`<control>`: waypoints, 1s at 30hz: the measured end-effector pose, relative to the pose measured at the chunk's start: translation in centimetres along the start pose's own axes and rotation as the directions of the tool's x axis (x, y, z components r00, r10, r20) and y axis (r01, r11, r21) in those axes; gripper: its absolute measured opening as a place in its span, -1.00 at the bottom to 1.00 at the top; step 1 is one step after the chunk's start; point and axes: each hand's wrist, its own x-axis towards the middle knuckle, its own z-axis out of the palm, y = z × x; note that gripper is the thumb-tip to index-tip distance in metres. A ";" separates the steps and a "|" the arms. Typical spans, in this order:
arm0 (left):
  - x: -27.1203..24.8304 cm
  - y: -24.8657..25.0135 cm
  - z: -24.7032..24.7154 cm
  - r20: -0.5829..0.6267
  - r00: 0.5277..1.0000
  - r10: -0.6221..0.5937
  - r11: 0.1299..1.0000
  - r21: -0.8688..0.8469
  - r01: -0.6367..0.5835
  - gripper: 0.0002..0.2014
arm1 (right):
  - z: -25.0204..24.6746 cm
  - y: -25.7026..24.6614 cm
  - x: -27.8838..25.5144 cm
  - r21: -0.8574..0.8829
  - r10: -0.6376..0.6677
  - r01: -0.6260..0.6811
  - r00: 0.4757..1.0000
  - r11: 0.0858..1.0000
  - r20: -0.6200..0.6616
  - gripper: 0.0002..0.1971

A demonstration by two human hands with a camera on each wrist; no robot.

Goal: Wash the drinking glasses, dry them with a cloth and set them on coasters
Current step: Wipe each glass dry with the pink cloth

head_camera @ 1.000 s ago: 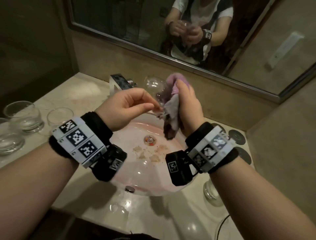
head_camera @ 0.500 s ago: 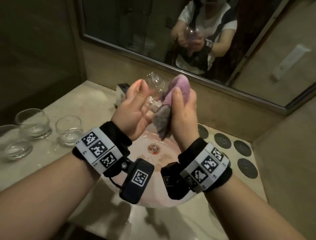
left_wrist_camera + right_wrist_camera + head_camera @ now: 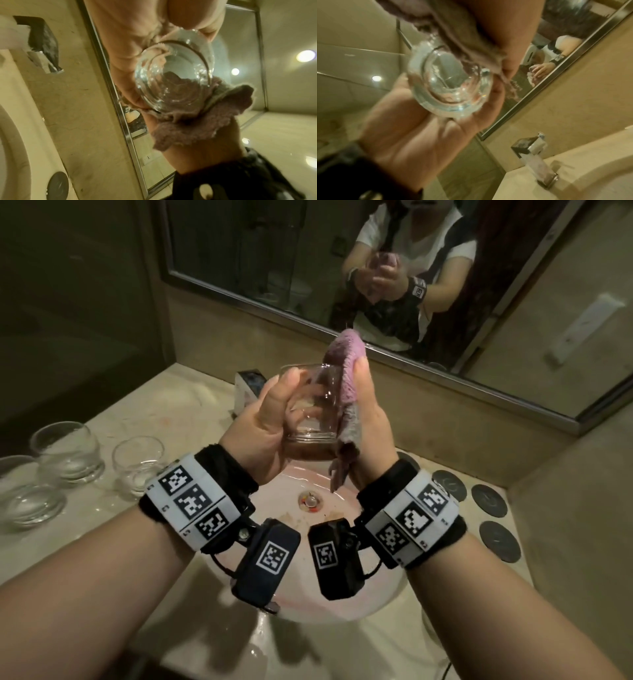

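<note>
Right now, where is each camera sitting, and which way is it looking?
Head: on the head, looking down at the sink; shows both forearms, left hand, right hand.
Left wrist: under the left hand, looking up at the glass, cloth and mirror.
Right wrist: under the right hand, looking at the glass, the left palm and the tap.
All three share the glass and cloth.
</note>
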 end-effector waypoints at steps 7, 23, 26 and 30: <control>0.4 0.5 -0.4 -0.096 0.994 -0.047 0.989 0.138 0.060 0.15 | 0.5 -0.1 0.4 -0.091 0.073 -0.081 0.994 0.993 -0.084 -0.55; -0.3 1.5 0.9 -0.077 0.995 -0.061 0.947 0.309 0.082 -0.43 | -1.4 -1.1 -0.3 0.326 0.155 -0.129 0.986 0.937 -0.055 -0.56; 0.3 1.8 1.1 -0.166 0.986 0.004 0.926 0.374 0.059 -0.63 | -0.4 -0.7 0.0 0.059 -0.105 0.117 0.978 0.991 -0.177 -0.50; 0.4 1.9 1.5 -0.090 0.994 -0.058 0.945 0.315 0.084 -0.34 | -0.1 0.7 0.2 -0.335 -0.479 0.429 0.874 0.839 -0.080 -0.31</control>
